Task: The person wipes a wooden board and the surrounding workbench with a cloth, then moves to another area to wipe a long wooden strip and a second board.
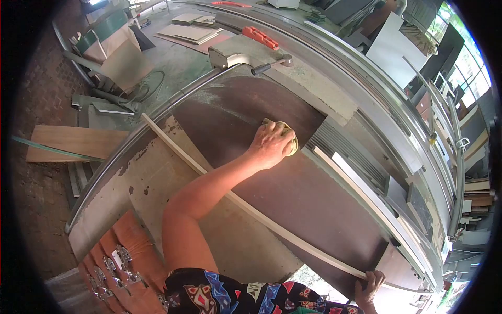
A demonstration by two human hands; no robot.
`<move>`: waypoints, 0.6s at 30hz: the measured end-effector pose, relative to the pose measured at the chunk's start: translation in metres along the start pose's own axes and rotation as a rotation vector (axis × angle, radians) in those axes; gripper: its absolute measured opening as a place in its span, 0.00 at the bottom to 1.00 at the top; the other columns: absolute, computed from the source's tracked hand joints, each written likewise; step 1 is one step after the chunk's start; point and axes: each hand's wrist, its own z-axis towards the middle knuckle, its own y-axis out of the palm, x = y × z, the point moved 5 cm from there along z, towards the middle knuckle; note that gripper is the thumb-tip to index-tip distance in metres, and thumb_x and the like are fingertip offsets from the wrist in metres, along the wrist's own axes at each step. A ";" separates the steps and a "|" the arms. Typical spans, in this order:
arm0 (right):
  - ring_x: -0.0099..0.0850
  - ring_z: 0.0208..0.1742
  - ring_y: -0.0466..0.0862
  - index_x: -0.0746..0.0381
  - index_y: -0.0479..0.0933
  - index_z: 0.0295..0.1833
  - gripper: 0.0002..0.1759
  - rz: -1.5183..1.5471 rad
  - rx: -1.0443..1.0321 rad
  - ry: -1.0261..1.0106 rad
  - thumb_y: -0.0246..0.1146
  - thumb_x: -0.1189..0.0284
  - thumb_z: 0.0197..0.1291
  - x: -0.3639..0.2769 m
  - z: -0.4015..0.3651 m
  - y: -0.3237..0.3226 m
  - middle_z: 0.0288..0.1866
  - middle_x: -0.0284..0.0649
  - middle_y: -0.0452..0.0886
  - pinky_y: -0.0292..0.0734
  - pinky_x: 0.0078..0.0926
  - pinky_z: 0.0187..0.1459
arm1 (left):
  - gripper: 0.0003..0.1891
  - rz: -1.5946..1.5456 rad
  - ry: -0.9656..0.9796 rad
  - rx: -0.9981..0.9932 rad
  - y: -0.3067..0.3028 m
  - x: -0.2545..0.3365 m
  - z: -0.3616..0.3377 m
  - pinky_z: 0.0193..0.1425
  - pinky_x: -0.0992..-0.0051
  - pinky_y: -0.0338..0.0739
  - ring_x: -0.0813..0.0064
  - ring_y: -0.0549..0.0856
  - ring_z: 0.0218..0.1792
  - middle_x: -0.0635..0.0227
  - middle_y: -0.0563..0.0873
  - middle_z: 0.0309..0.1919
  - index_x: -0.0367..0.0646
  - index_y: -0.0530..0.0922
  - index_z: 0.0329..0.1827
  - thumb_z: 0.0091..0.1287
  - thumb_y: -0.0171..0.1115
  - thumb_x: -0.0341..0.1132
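Note:
My left hand [271,142] reaches across a dark brown sheet [314,193], its fingers closed round a folded yellow-green cloth [294,144] pressed against the sheet's surface. A long, thin wooden strip [251,210] runs diagonally over the work surface, passing beneath my left forearm. At the lower right, my right hand [369,289] has its fingers wrapped over this strip. Beyond the left hand, a ratchet wrench [272,65] with a dark handle rests on a pale board.
Metal hinges [119,266] lie on an orange cloth [107,238] at lower left. A metal rail [172,100] borders the table's left side. An orange plastic piece [260,37] sits at the far side. Pale strips [361,186] and a ribbed panel [342,146] lie to the right.

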 end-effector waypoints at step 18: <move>0.49 0.48 0.65 0.62 0.66 0.49 0.29 0.044 0.000 -0.053 0.64 0.69 0.36 0.011 -0.002 0.006 0.44 0.51 0.65 0.61 0.51 0.49 | 0.06 0.345 -1.029 0.552 -0.107 -0.289 -0.054 0.36 0.61 0.76 0.56 0.84 0.34 0.60 0.85 0.32 0.50 0.80 0.37 0.60 0.56 0.36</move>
